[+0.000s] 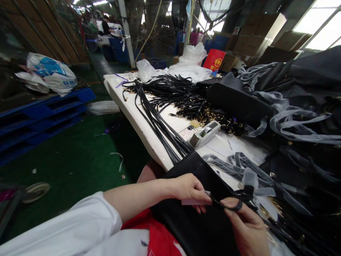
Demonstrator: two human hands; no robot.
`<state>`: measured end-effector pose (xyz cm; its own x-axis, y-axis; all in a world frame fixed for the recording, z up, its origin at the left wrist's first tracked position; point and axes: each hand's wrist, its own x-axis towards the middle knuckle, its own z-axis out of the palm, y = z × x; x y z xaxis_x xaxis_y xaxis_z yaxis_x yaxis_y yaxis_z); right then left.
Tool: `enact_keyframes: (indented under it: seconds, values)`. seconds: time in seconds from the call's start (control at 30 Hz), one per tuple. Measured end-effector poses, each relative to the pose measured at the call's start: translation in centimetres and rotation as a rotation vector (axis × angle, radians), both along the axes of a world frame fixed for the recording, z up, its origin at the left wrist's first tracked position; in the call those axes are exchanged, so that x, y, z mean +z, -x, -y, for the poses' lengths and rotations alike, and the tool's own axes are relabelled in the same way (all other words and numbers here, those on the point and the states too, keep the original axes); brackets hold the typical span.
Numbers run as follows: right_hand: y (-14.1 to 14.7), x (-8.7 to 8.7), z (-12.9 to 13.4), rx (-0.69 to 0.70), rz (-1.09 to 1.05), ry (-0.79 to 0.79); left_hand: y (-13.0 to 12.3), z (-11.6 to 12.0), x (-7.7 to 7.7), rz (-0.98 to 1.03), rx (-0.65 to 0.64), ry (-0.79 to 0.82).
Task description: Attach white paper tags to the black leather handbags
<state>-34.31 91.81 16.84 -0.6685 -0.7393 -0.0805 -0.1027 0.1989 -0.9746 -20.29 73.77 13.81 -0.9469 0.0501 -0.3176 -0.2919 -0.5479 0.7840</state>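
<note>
My left hand [190, 190] is closed in a pinch on a small white slip [189, 202], close to one end of a thin black strap. My right hand [246, 222] pinches that black strap [236, 205], which curls over its fingers. Both hands are above a black leather-like panel [197, 227] that lies across my lap and leans on the table edge. Whether the left fingers also grip the strap is hidden. Just beyond the panel, a tape dispenser [205, 134] stands on the white table [149, 140].
Bundled black straps [160, 122] with gold-coloured hooks spread over the table. To the right are black pieces [237, 99] and clear plastic strips [293, 121]. A red bag [214, 60] stands at the back. Blue pallets [45, 117] are on the left, and people work far off.
</note>
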Motion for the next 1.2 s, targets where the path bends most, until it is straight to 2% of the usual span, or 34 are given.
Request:
enact_keyframes:
  seconds: [0.17,0.47,0.57,0.8,0.97,1.07,1.13,1.2]
  values:
    - [-0.2,0.4,0.0,0.030,-0.013,-0.002,0.1,-0.5,-0.1,-0.010,-0.081,-0.055]
    - [-0.7,1.2,0.6,0.005,-0.071,-0.066,-0.2,-0.2,0.8,-0.026,-0.118,0.089]
    - [-0.7,1.2,0.7,0.026,-0.065,-0.095,-0.1,-0.1,0.7,-0.046,-0.098,0.129]
    - [-0.7,1.2,1.6,0.068,-0.038,-0.122,0.6,0.2,0.8,-0.101,-0.077,0.354]
    - [-0.5,0.4,1.7,-0.010,0.059,-0.120,0.8,0.1,1.1,-0.115,-0.028,0.500]
    - [-0.4,-0.1,1.4,-0.095,0.137,-0.091,0.6,-0.2,1.2,-0.129,-0.009,0.456]
    - [-0.5,-0.2,1.3,-0.132,0.155,-0.079,0.5,-0.4,1.2,-0.162,0.045,0.369]
    - [-0.5,-0.2,1.3,-0.136,0.159,-0.085,0.3,-0.4,1.3,-0.193,0.111,0.381]
